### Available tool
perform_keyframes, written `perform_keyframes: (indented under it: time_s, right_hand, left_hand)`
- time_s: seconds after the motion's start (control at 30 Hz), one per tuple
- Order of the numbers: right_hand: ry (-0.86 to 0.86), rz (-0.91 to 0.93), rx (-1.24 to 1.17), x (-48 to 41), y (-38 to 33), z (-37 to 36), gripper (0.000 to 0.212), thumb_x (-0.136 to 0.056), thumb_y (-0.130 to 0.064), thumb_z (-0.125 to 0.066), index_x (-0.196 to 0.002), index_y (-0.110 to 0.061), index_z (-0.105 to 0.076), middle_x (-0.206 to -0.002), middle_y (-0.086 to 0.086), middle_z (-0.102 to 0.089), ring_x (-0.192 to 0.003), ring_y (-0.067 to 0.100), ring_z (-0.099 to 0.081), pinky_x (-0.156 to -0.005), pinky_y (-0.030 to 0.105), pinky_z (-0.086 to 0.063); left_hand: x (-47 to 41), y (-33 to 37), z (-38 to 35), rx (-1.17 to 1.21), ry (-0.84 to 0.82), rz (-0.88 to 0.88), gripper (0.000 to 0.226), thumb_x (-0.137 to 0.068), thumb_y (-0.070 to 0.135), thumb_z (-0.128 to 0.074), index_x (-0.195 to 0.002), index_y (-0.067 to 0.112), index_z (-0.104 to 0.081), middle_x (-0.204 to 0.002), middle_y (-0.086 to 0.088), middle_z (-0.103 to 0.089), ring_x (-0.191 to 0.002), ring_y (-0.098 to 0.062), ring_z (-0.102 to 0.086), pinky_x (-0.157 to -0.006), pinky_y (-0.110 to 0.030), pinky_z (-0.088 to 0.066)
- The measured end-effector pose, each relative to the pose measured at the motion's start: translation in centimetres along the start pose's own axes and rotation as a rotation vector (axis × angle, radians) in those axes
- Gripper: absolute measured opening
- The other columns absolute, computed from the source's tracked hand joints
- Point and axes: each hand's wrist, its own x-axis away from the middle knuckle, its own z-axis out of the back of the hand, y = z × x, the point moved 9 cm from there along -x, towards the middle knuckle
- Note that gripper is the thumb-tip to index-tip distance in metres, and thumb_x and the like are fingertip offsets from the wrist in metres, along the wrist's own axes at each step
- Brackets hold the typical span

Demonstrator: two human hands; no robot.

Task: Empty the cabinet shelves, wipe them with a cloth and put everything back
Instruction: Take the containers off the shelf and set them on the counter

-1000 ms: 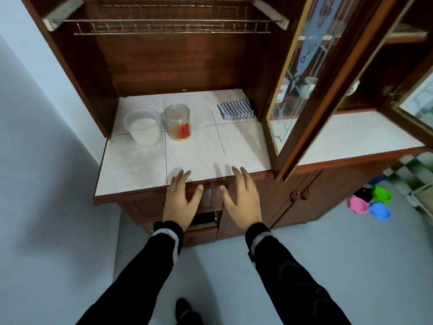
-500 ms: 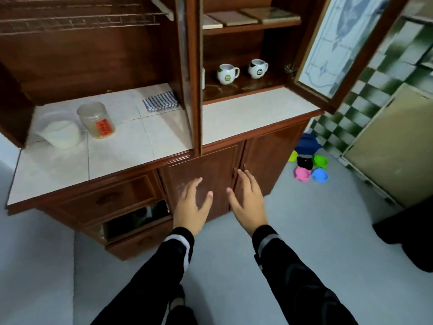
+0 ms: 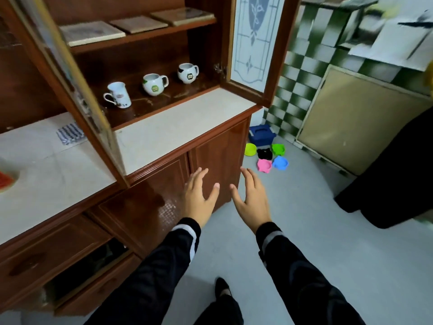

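Observation:
The wooden cabinet's glass doors stand open. On its lower shelf (image 3: pixel 187 95) stand three mugs: a tall white mug (image 3: pixel 118 95), a round mug with a green label (image 3: pixel 153 84) and a round black-and-white mug (image 3: pixel 187 72). The upper shelf (image 3: pixel 140 37) carries three flat tiles (image 3: pixel 93 31). A folded checked cloth (image 3: pixel 69 134) lies on the white tiled counter (image 3: pixel 54 174) at the left. My left hand (image 3: pixel 199 195) and my right hand (image 3: pixel 253 198) hover with fingers spread in front of the lower cabinet doors, holding nothing.
The left glass door (image 3: pixel 70 73) juts out toward me over the counter; the right door (image 3: pixel 253 43) swings to the right. Coloured plastic bowls (image 3: pixel 267 158) and a blue box (image 3: pixel 262 135) sit on the grey floor. A dark shape (image 3: pixel 386 179) stands at right.
My view has swung right from the tiled counter with the jar and plastic container to the mug shelves. Both hands stay spread and empty, now before the lower cabinet doors.

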Motion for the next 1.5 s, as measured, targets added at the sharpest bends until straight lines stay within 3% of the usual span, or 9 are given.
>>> perform_keyframes:
  time_s: [0.33,0.47,0.57,0.77,1.03,1.37,1.5]
  right_hand:
    - [-0.03,0.023,0.095,-12.4,4.6,1.6,0.061,-0.096,-0.048,-0.042,-0.146,-0.014,-0.041,-0.149,0.008,-0.044,-0.14,0.028,-0.037,-0.113,0.049,-0.033]
    - [-0.027,0.022,0.076,-16.3,5.2,1.6,0.062,-0.095,-0.051,-0.038,-0.147,-0.015,-0.041,-0.149,0.007,-0.044,-0.139,0.028,-0.038,-0.113,0.048,-0.033]
    - [-0.043,0.041,0.052,-19.8,5.5,1.0,0.063,-0.094,-0.051,-0.038,-0.145,-0.014,-0.043,-0.149,0.008,-0.045,-0.14,0.027,-0.038,-0.113,0.047,-0.033]
    - [-0.106,0.125,0.028,-26.4,5.1,-1.7,0.062,-0.094,-0.051,-0.038,-0.144,-0.015,-0.044,-0.148,0.01,-0.045,-0.14,0.03,-0.037,-0.113,0.047,-0.034]
    - [-0.31,0.324,0.007,-35.3,1.2,-6.1,0.064,-0.098,-0.052,-0.034,-0.151,-0.016,-0.033,-0.157,0.007,-0.033,-0.147,0.024,-0.025,-0.12,0.044,-0.024]
    - [-0.415,0.56,-0.131,-41.2,-7.4,-9.8,0.056,-0.1,-0.038,-0.05,-0.149,-0.016,-0.036,-0.155,0.007,-0.036,-0.145,0.024,-0.028,-0.118,0.039,-0.027]
    - [-0.428,0.627,-0.216,-42.1,-11.6,-10.9,0.056,-0.099,-0.036,-0.053,-0.148,-0.014,-0.038,-0.154,0.008,-0.037,-0.145,0.027,-0.028,-0.119,0.041,-0.026]
  left_hand:
    - [-12.9,4.0,-7.0,0.038,0.024,-0.034,0.049,-0.094,0.036,-0.063,-0.139,0.019,-0.053,-0.152,-0.004,-0.044,-0.143,-0.022,-0.037,-0.114,-0.043,-0.034]
    - [-17.1,4.6,-7.3,0.0,0.054,-0.028,0.049,-0.095,0.035,-0.063,-0.14,0.019,-0.052,-0.151,-0.003,-0.046,-0.14,-0.02,-0.04,-0.109,-0.029,-0.031]
    - [-19.7,4.1,-7.3,-0.047,0.104,-0.022,0.048,-0.094,0.038,-0.062,-0.138,0.02,-0.052,-0.151,-0.002,-0.046,-0.143,-0.023,-0.037,-0.111,-0.039,-0.037]
    - [-23.5,2.2,-6.2,-0.1,0.22,0.056,0.052,-0.09,0.046,-0.056,-0.136,0.021,-0.053,-0.147,-0.002,-0.05,-0.133,-0.02,-0.044,-0.107,-0.042,-0.044]
    - [-28.9,-0.2,-2.8,-0.217,0.403,0.298,0.054,-0.097,0.047,-0.053,-0.146,0.028,-0.041,-0.158,0.003,-0.036,-0.146,-0.021,-0.031,-0.119,-0.045,-0.029]
    - [-30.7,0.7,5.1,-0.215,0.701,0.341,0.055,-0.096,0.042,-0.058,-0.146,0.021,-0.044,-0.156,-0.001,-0.039,-0.147,-0.024,-0.028,-0.119,-0.042,-0.028]
    - [-31.1,1.3,9.0,-0.263,0.786,0.329,0.054,-0.095,0.042,-0.057,-0.143,0.018,-0.047,-0.15,-0.003,-0.047,-0.144,-0.025,-0.035,-0.117,-0.049,-0.031]
